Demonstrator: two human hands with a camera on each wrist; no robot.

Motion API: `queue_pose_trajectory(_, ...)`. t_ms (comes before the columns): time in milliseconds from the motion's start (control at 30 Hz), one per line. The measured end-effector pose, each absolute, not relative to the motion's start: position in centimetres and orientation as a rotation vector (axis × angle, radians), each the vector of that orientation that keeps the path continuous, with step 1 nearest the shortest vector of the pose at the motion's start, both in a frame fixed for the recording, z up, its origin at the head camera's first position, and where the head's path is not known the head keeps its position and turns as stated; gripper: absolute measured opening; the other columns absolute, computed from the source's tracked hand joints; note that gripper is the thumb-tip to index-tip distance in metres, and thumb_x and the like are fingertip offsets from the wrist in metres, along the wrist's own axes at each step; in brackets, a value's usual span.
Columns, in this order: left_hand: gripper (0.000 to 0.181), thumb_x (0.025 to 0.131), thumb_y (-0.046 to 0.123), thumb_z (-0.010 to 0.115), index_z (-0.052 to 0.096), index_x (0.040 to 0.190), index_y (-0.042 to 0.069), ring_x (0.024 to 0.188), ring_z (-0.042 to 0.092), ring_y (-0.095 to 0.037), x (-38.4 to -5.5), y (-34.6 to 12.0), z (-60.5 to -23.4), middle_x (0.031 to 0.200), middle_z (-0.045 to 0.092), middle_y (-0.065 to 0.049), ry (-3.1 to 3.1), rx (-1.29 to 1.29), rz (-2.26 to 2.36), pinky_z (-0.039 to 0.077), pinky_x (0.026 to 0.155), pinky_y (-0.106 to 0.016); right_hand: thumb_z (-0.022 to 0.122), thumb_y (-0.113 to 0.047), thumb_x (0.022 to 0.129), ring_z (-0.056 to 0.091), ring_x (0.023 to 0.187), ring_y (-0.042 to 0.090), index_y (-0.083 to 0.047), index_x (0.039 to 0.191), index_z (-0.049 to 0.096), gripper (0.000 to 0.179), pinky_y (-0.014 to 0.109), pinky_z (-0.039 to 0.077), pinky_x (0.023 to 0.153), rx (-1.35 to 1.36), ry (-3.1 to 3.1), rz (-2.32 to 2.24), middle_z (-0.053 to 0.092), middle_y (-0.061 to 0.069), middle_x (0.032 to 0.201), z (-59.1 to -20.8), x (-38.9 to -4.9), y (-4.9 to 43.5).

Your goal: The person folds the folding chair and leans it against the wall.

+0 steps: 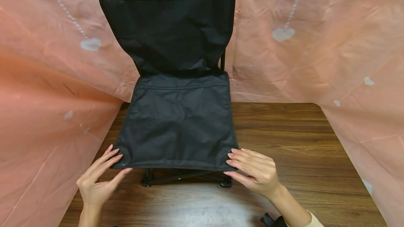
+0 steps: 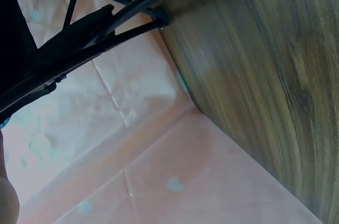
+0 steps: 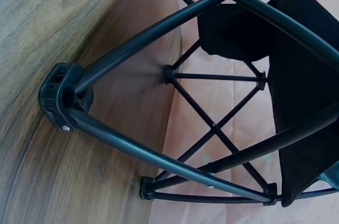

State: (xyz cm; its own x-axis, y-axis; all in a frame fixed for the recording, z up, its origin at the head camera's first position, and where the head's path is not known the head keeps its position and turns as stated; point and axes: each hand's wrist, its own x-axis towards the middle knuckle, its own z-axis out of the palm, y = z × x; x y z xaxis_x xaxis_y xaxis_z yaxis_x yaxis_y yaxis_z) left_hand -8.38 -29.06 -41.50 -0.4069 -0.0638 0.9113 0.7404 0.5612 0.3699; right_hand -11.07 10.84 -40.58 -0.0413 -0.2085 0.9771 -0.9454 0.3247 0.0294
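Note:
A black folding chair (image 1: 183,125) with a fabric seat and backrest stands unfolded, facing me in the head view. My left hand (image 1: 98,178) pinches the seat's front left corner, fingertips on top and thumb at the front edge. At the front right corner my right hand (image 1: 255,171) does the same, with several fingers over the fabric and the thumb just under the edge. Below the seat, the right wrist view shows crossed metal tubes (image 3: 143,152) joined by a black plastic foot (image 3: 61,97). Dark legs (image 2: 143,1) also show in the left wrist view.
The chair stands on a brown wood-grain surface (image 1: 284,132). Pink cloth (image 1: 315,45) with white hearts hangs behind it and on both sides. A small black strap-like item (image 1: 268,219) lies by the right forearm.

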Motion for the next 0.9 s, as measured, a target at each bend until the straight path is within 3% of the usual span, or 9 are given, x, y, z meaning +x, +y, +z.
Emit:
queue_pose_trajectory(267, 0.049, 0.074, 0.034, 0.082, 0.073, 0.082, -0.013, 0.11, 0.068, -0.014, -8.1, -27.0, -40.0, 0.094, 0.074, -0.02, -1.767, -0.566, -0.944, 0.051, 0.095, -0.014, 0.079, -0.024, 0.08, 0.074, 0.074, 0.026, 0.003, 0.072, 0.076, 0.028, 0.025, 0.052, 0.099, 1.105, -1.486, 0.887, 0.075, 0.015, 0.077, -40.3, -10.9, 11.8)
queue_pose_trajectory(567, 0.047, 0.076, 0.032, 0.082, 0.073, 0.081, -0.014, 0.108, 0.069, -0.015, -8.4, -25.6, -39.8, 0.09, 0.073, -0.023, -1.73, -0.616, -0.94, 0.051, 0.093, -0.014, 0.08, -0.022, 0.079, 0.074, 0.091, 0.022, 0.006, 0.071, 0.075, 0.029, 0.025, 0.054, 0.096, 1.099, -1.48, 0.935, 0.075, 0.017, 0.078, -40.4, -10.9, 13.0)
queue_pose_trajectory(900, 0.043, 0.076, 0.03, 0.082, 0.073, 0.081, -0.012, 0.108, 0.069, -0.017, -8.6, -24.5, -40.1, 0.089, 0.073, -0.024, -1.718, -0.676, -0.943, 0.051, 0.093, -0.015, 0.083, -0.021, 0.074, 0.072, 0.099, 0.022, 0.009, 0.071, 0.074, 0.032, 0.026, 0.055, 0.095, 1.094, -1.433, 1.026, 0.074, 0.02, 0.079, -40.3, -10.6, 14.1)
